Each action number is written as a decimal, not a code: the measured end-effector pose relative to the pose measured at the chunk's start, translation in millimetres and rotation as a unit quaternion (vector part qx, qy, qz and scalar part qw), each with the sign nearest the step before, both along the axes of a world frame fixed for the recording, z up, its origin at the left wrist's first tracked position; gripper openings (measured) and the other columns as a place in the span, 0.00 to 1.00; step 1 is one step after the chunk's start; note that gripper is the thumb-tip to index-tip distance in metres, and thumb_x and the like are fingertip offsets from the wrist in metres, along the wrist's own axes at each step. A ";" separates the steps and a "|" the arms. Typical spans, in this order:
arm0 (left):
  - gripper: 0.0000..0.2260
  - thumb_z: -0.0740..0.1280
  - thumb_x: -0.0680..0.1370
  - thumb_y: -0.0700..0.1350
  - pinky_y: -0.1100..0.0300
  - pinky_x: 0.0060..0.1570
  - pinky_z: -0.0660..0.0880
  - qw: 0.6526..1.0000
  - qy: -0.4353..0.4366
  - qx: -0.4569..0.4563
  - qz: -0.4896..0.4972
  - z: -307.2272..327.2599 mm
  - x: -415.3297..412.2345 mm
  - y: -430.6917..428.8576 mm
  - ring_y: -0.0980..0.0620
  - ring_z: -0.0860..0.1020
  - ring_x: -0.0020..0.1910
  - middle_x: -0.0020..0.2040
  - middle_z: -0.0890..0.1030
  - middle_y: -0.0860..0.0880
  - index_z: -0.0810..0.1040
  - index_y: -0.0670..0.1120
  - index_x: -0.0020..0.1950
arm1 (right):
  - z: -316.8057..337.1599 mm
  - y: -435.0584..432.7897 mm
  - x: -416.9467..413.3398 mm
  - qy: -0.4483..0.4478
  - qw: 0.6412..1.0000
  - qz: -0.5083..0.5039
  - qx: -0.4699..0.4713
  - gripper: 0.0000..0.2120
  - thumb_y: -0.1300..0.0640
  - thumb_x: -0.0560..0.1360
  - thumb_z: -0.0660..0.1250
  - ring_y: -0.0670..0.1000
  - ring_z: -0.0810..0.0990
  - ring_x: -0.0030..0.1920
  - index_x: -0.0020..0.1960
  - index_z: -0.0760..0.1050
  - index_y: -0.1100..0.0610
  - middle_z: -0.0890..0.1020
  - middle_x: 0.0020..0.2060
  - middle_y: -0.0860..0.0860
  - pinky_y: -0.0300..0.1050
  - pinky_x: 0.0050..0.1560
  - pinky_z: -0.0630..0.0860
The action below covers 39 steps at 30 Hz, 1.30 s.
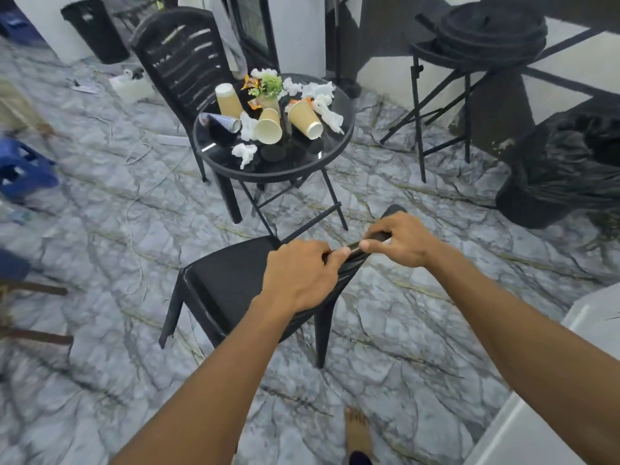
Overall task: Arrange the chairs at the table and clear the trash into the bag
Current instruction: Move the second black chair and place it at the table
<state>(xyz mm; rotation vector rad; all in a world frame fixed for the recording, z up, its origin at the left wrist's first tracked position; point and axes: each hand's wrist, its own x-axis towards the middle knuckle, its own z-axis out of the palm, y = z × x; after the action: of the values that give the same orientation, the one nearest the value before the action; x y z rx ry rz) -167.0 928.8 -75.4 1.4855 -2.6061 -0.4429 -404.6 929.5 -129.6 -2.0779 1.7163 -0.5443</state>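
Note:
A black plastic chair (221, 283) stands on the floor in front of me, its seat facing the round black glass table (332, 152). My left hand (298, 273) and my right hand (399, 239) both grip the top of its backrest. On the table lie three paper cups (268, 127), a tipped can (223, 121), crumpled tissues (245, 154), snack wrappers and a small flower pot (268, 87). A second black chair (184, 62) stands at the table's far left side. A bin lined with a black trash bag (570, 169) sits at the right.
A black folding stand (446, 95) holding stacked round lids is behind the table on the right. Blue crates (23, 169) are at the left, and white cables trail across the marble floor (134, 156). Another black bin (95, 28) stands at the back left. My bare foot (357, 434) is below.

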 end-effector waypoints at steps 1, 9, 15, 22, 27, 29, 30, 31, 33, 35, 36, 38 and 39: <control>0.27 0.50 0.81 0.67 0.51 0.40 0.69 1.000 0.003 -0.018 0.003 -3.0 11.6 4.6 0.48 0.76 0.37 0.33 0.78 0.52 0.80 0.51 0.40 | -0.3 5.8 6.4 0.014 1.000 -0.005 -0.004 0.44 0.17 0.68 0.48 0.54 0.75 0.32 0.37 0.82 0.56 0.80 0.29 0.53 0.56 0.36 0.72; 0.26 0.54 0.78 0.68 0.50 0.39 0.75 0.990 0.068 -0.013 -0.120 -10.0 73.0 24.5 0.53 0.78 0.33 0.31 0.81 0.53 0.85 0.54 0.43 | -9.1 107.3 78.5 0.097 0.974 -0.173 -0.113 0.43 0.16 0.67 0.50 0.50 0.70 0.23 0.24 0.72 0.55 0.70 0.18 0.49 0.48 0.24 0.64; 0.20 0.54 0.81 0.61 0.52 0.46 0.73 0.990 -0.023 -0.050 -0.132 0.5 56.5 6.2 0.49 0.81 0.46 0.43 0.85 0.52 0.84 0.55 0.50 | -0.1 91.4 112.5 0.070 0.979 -0.175 -0.079 0.43 0.21 0.72 0.43 0.51 0.69 0.24 0.27 0.69 0.58 0.70 0.20 0.52 0.48 0.28 0.62; 0.29 0.49 0.75 0.73 0.56 0.39 0.71 0.991 -0.005 -0.075 -0.109 -8.3 79.7 -4.2 0.53 0.78 0.39 0.34 0.81 0.55 0.84 0.58 0.45 | -19.8 100.0 84.1 -0.004 0.982 -0.169 -0.084 0.39 0.20 0.72 0.46 0.46 0.77 0.31 0.37 0.81 0.49 0.79 0.27 0.48 0.48 0.33 0.70; 0.28 0.54 0.75 0.73 0.54 0.39 0.74 0.992 0.077 -0.089 -0.050 -18.3 116.7 -17.6 0.55 0.78 0.35 0.30 0.81 0.56 0.85 0.54 0.40 | -23.8 57.7 101.8 0.012 0.980 -0.134 -0.148 0.42 0.20 0.71 0.52 0.52 0.72 0.23 0.27 0.75 0.57 0.73 0.20 0.50 0.48 0.27 0.66; 0.27 0.54 0.75 0.72 0.53 0.40 0.75 0.991 0.106 -0.081 -0.011 -17.3 126.4 -27.8 0.56 0.79 0.35 0.32 0.82 0.57 0.85 0.55 0.41 | -10.0 25.6 106.8 0.026 0.982 -0.108 -0.153 0.41 0.21 0.70 0.54 0.51 0.69 0.22 0.26 0.75 0.59 0.71 0.18 0.48 0.46 0.27 0.64; 0.27 0.54 0.76 0.72 0.53 0.40 0.75 0.990 0.119 -0.077 0.012 -15.4 127.7 -31.5 0.57 0.78 0.35 0.32 0.81 0.57 0.85 0.55 0.41 | -0.3 9.8 106.9 0.031 0.984 -0.092 -0.151 0.42 0.20 0.68 0.54 0.52 0.69 0.23 0.27 0.76 0.59 0.71 0.18 0.49 0.46 0.28 0.64; 0.28 0.54 0.76 0.71 0.54 0.39 0.74 0.988 0.131 -0.069 0.037 -14.1 128.3 -33.0 0.57 0.77 0.35 0.31 0.80 0.56 0.85 0.55 0.41 | 9.3 -5.2 105.4 0.036 0.986 -0.074 -0.147 0.45 0.19 0.67 0.51 0.54 0.69 0.23 0.27 0.76 0.60 0.72 0.19 0.51 0.47 0.29 0.64; 0.29 0.52 0.77 0.72 0.53 0.37 0.72 0.984 0.153 -0.049 0.079 -19.6 130.6 -25.8 0.57 0.76 0.33 0.29 0.78 0.56 0.84 0.54 0.40 | 22.2 -30.2 105.0 0.055 0.990 -0.023 -0.129 0.47 0.16 0.66 0.47 0.56 0.71 0.25 0.28 0.74 0.61 0.73 0.21 0.55 0.47 0.29 0.62; 0.30 0.49 0.78 0.72 0.52 0.35 0.73 0.980 0.163 -0.039 0.111 -34.4 131.9 -2.1 0.56 0.75 0.32 0.29 0.77 0.55 0.83 0.54 0.41 | 23.4 -41.0 109.8 0.099 0.987 0.041 -0.120 0.46 0.16 0.66 0.46 0.56 0.73 0.28 0.28 0.73 0.60 0.74 0.23 0.55 0.49 0.30 0.66; 0.30 0.48 0.78 0.72 0.51 0.34 0.73 0.978 0.166 -0.038 0.121 -41.8 132.0 13.9 0.56 0.75 0.32 0.30 0.76 0.55 0.82 0.54 0.42 | 20.7 -40.1 110.8 0.117 0.983 0.067 -0.122 0.45 0.17 0.67 0.46 0.56 0.74 0.29 0.29 0.74 0.58 0.74 0.23 0.54 0.51 0.31 0.69; 0.27 0.50 0.79 0.71 0.51 0.34 0.73 0.978 0.155 -0.040 0.130 -50.3 128.3 39.3 0.55 0.75 0.33 0.31 0.76 0.55 0.80 0.55 0.43 | 10.8 -29.4 104.9 0.121 0.980 0.089 -0.128 0.41 0.19 0.70 0.48 0.55 0.74 0.28 0.29 0.76 0.54 0.75 0.23 0.51 0.53 0.32 0.71; 0.26 0.50 0.78 0.70 0.51 0.35 0.73 0.981 0.141 -0.038 0.128 -51.4 124.6 45.2 0.55 0.76 0.34 0.31 0.76 0.54 0.80 0.55 0.44 | 6.4 -22.1 98.8 0.111 0.982 0.089 -0.126 0.41 0.19 0.70 0.49 0.55 0.74 0.28 0.29 0.77 0.54 0.74 0.23 0.51 0.54 0.31 0.71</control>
<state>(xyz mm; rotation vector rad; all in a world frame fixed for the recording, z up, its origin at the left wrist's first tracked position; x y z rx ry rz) -42.4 974.0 -126.9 1.5753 -2.1571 -0.4785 -305.7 907.4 -123.2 -2.5270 1.6248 -0.5125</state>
